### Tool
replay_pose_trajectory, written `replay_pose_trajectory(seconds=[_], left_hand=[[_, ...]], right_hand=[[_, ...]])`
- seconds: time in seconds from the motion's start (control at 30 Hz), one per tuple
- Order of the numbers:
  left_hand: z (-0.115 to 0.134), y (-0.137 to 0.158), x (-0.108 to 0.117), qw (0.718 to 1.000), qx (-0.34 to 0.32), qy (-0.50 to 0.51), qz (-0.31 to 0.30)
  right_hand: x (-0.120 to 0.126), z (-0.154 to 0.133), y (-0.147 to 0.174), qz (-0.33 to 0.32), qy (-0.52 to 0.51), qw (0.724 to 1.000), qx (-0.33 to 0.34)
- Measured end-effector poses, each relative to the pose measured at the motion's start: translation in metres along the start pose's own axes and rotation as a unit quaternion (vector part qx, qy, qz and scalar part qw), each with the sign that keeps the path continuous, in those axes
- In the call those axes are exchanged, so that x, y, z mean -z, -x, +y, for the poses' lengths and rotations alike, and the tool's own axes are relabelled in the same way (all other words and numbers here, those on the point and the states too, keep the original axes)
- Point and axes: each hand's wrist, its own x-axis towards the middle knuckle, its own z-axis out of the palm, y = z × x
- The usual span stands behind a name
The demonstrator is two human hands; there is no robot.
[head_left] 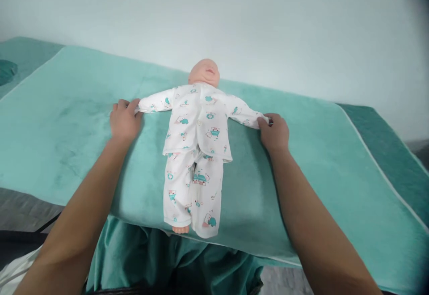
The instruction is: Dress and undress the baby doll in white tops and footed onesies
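Observation:
A baby doll [205, 72] lies on its back, its head toward the wall and its legs toward me. It wears a white pajama top [197, 120] with small teal and pink prints, and matching pajama pants [208, 192]. Both sleeves are stretched out sideways. My left hand [125, 118] pinches the end of the sleeve on the left. On the other side, my right hand [275, 132] grips the opposite sleeve at its cuff. The doll's hands cannot be seen. One bare foot [181, 229] pokes out of the left pant leg; the other foot is hidden.
A teal cover [311, 165] spreads under the doll over a bed-like surface, with darker green cloth [378, 138] at the right end. Behind it rises a pale wall [268, 31]. Green fabric [150, 254] hangs at the near edge, and grey floor [281, 279] shows below.

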Motion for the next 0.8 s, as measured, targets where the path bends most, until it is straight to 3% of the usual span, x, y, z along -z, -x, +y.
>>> replay_pose_trajectory(seconds=[0.2,0.4,0.63,0.8], left_hand=[[-0.005,-0.003,-0.002,0.995,0.055,0.035,0.073],[-0.01,0.003,0.005,0.982,0.132,0.097,0.099],[-0.007,0.006,0.004,0.986,0.107,0.119,0.054],[-0.009,0.002,0.001,0.97,0.141,0.179,0.09]], right_hand=[[-0.004,0.004,-0.014,0.077,-0.096,0.992,-0.03],[-0.001,0.013,-0.017,0.152,-0.234,0.958,-0.062],[-0.002,0.008,-0.008,0.148,-0.158,0.976,-0.024],[-0.002,-0.005,0.014,0.097,-0.039,0.986,0.128]])
